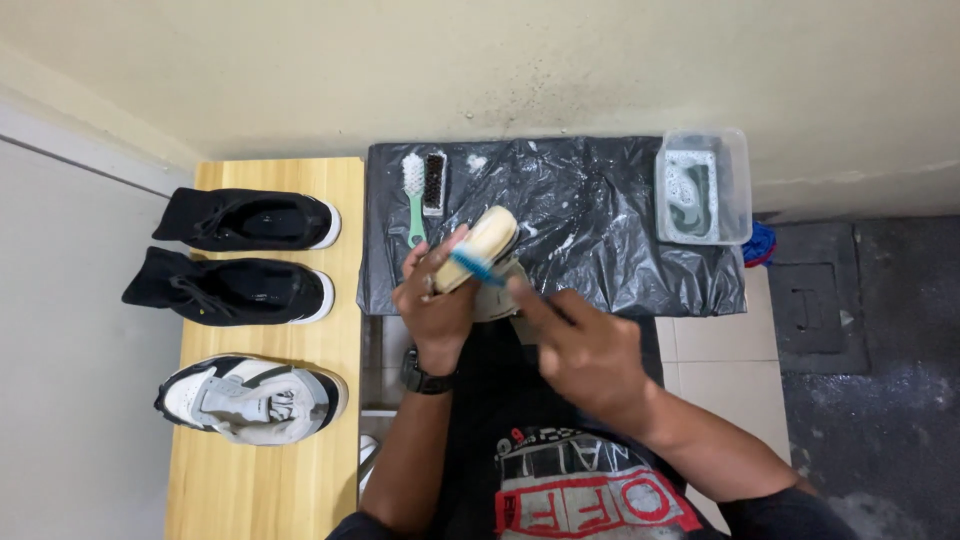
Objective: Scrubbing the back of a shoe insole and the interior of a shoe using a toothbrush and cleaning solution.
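Observation:
My left hand (436, 300) grips a pale shoe (480, 245) turned sole-up over the black plastic sheet (620, 240). My right hand (585, 350) holds a blue-bristled brush (478, 267) against the shoe's sole edge; most of the brush handle is hidden under my fingers. A watch sits on my left wrist.
A green toothbrush (413, 195) and a small dark-bristled brush (434, 183) lie at the sheet's far left. A clear tub (740, 185) holding soapy water and a shoe stands at the far right. Two black shoes (250, 220) and a white-grey sneaker (250, 400) rest on the wooden bench (300, 480).

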